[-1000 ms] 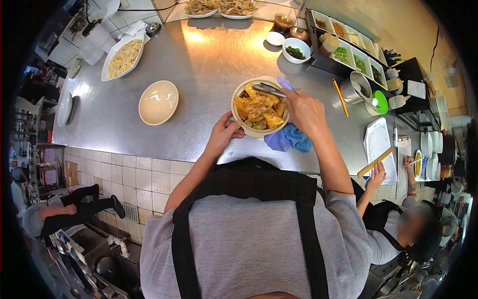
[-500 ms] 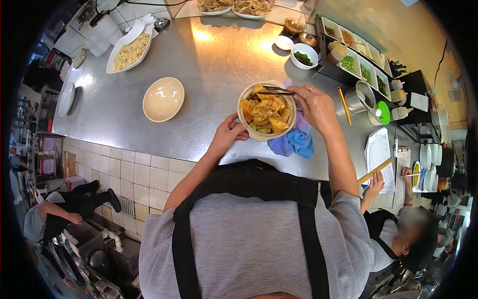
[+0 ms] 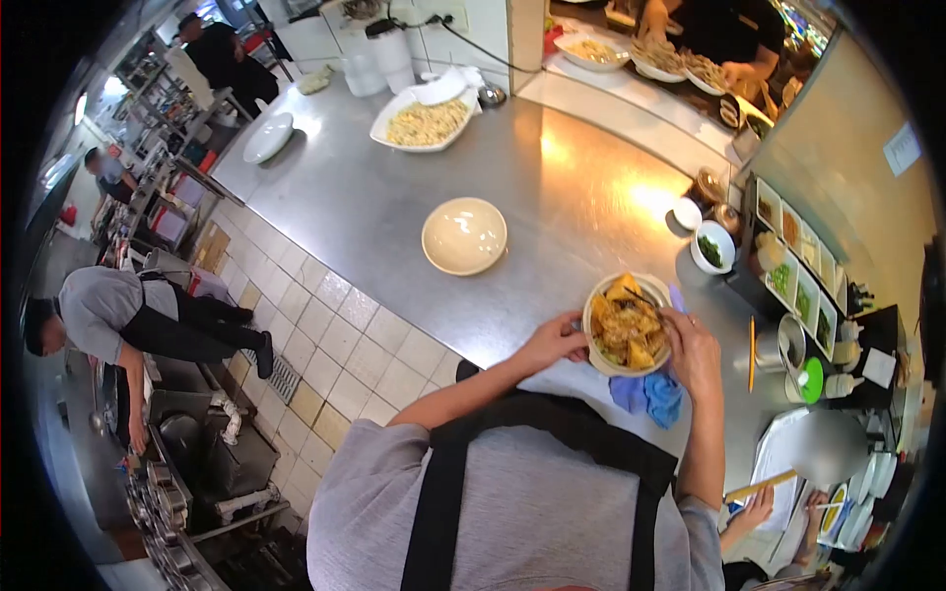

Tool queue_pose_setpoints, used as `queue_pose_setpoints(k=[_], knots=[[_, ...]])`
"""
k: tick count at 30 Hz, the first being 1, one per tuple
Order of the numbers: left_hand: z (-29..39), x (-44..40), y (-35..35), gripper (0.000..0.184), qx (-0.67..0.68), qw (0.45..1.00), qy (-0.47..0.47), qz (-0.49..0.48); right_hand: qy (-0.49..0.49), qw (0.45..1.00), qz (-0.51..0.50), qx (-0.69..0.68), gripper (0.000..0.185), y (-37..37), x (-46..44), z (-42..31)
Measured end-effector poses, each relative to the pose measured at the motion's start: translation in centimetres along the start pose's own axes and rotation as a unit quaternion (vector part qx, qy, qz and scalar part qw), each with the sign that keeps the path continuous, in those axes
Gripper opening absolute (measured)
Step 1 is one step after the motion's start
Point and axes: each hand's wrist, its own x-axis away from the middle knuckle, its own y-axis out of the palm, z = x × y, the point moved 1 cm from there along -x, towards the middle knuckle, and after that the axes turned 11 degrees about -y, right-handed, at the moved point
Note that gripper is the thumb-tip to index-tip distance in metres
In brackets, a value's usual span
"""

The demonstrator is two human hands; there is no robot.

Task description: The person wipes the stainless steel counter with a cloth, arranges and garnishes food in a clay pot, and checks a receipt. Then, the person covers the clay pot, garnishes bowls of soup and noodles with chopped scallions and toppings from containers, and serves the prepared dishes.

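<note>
A round beige bowl (image 3: pixel 596 366) of yellow-brown chunks in sauce (image 3: pixel 631 325) stands at the near edge of the steel counter. My left hand (image 3: pixel 554 340) grips its left rim, with the thumb on top. My right hand (image 3: pixel 694 357) is at the bowl's right side, closed on dark chopsticks (image 3: pixel 645 295) whose tips reach into the food; the fingers cover much of them. Just below the bowl and my right hand lies a crumpled blue and purple cloth (image 3: pixel 650 397). A second beige bowl (image 3: pixel 464 236), with nothing in it, sits farther left.
Fried rice in a white dish (image 3: pixel 427 122) stands at the back. To the right are a bowl of chopped greens (image 3: pixel 711 247), a rack of topping trays (image 3: pixel 803 266) and an orange pencil (image 3: pixel 752 353). A co-worker's hand (image 3: pixel 757 507) is near papers at lower right. Another person (image 3: pixel 128 305) bends at left.
The view has swung left, so the counter things appear farther right and lower. My right hand has come down along the bowl's side, and the chopsticks slant more steeply into the food.
</note>
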Motion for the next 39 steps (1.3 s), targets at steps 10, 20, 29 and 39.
queue_pose_setpoints(k=[10, 20, 29, 39], knots=[[0.6, 0.6, 0.2, 0.060, -0.008, 1.000, -0.010, -0.018, -0.037, 0.990, -0.085, -0.104, 0.025, -3.5, -1.9, 1.6], [-1.3, -1.6, -1.0, 0.059, -0.051, 0.998, 0.029, -0.019, -0.086, 0.982, -0.103, -0.135, 0.027, -5.1, -2.6, 4.5], [0.0, 0.2, 0.0, 0.055, 0.040, 0.999, -0.020, 0.004, -0.039, 0.978, -0.041, -0.203, 0.024, -1.3, -3.5, 5.1], [0.4, 0.2, -0.1, 0.053, 0.040, 0.999, -0.033, 0.012, 0.003, 0.982, -0.156, -0.107, 0.025, 0.6, -3.6, 5.0]])
